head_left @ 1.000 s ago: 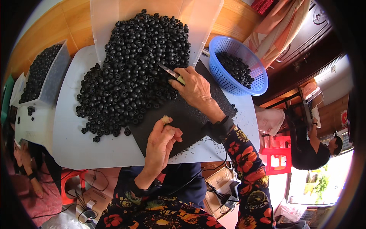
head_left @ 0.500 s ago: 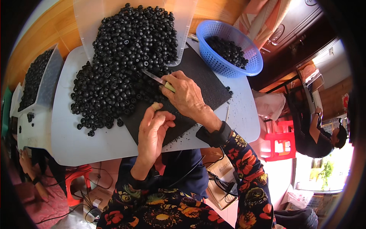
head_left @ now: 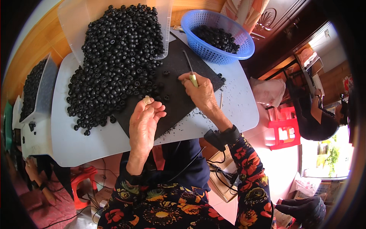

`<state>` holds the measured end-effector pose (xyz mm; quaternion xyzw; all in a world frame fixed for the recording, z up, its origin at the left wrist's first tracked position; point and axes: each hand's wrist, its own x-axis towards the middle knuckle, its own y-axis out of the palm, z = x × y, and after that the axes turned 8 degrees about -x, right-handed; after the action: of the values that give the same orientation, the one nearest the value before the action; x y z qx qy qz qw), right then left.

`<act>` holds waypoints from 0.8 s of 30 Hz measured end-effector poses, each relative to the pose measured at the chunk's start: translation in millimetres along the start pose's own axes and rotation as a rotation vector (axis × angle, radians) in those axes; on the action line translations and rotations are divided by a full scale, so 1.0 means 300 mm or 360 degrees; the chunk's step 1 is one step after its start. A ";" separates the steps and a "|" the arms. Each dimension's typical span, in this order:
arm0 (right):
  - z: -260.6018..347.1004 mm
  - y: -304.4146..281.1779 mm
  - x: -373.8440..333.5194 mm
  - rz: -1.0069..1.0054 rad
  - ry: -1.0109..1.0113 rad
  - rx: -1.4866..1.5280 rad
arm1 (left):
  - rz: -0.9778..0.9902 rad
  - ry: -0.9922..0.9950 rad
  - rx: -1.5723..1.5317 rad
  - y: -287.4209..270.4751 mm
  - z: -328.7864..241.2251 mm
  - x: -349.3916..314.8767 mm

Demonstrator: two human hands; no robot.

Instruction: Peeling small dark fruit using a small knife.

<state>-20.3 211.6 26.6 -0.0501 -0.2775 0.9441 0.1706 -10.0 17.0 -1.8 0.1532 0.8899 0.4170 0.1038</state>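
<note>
Left hand (head_left: pixel 144 121) now lifting off black mat (head_left: pixel 179 82), fingers loosely curled, taped fingertip up; whether gripping bead, cannot tell. A second ago it was pressing down on mat, so one piece looks finished, next pick pending.

Bead heap (head_left: pixel 114 61) lying just left of and beyond left hand.

Right hand (head_left: pixel 200 91) clamping thin metal tool (head_left: pixel 189 65) by pale handle; hand has shifted farther from left hand. Tool's long axis running away from body, tip pointing toward blue basket (head_left: pixel 217 36) beyond right hand.
</note>
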 end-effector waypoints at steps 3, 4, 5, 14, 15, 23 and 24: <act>0.000 0.031 -0.045 0.0034 -0.0486 -0.0087 | 0.0066 0.0024 0.0000 -0.015 0.008 -0.004; -0.001 0.043 -0.055 0.0023 -0.0769 -0.0259 | 0.0057 0.0043 -0.0029 -0.014 0.013 -0.006; 0.000 0.058 -0.066 0.0006 -0.0874 -0.0444 | 0.0047 0.0063 -0.0058 -0.015 0.017 -0.006; 0.049 0.058 -0.135 0.0052 -0.0596 -0.0296 | 0.0120 0.0174 0.0311 0.017 0.029 -0.015; 0.064 0.051 -0.157 0.0202 -0.0472 -0.0026 | 0.0164 0.0172 0.0378 0.023 0.026 -0.018; 0.055 0.099 -0.237 0.0133 -0.0452 0.0301 | 0.0167 0.0290 0.0581 0.021 0.037 -0.032; 0.048 0.101 -0.237 0.0130 -0.0448 0.0306 | 0.0153 0.0332 0.0650 0.028 0.039 -0.033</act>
<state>34.7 155.6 22.4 0.0880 -0.2049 0.9701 0.0956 4.4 26.9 -2.0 0.1693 0.9534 0.2463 -0.0419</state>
